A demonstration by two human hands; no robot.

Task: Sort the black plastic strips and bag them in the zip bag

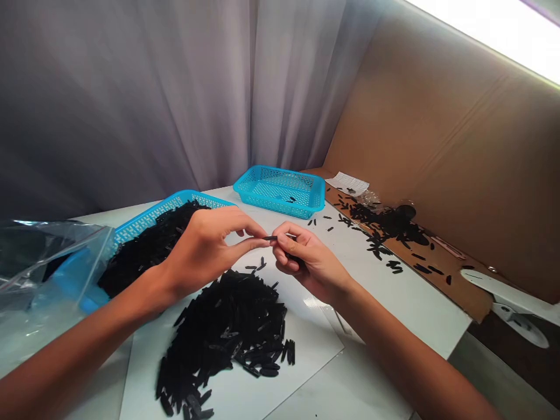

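Observation:
Both hands meet above the white table. My left hand pinches one end of a small dark piece between thumb and finger. The fingers of my right hand close on the other end, and more black shows in its curled palm. Below them, a large heap of small black pieces lies on a white sheet. Left of my left hand, a blue basket is filled with similar black pieces.
A second blue basket with a few pieces stands behind the hands. Black pieces lie scattered on cardboard at the right. A clear plastic bag is at the left; a white arm-like object sits at the right.

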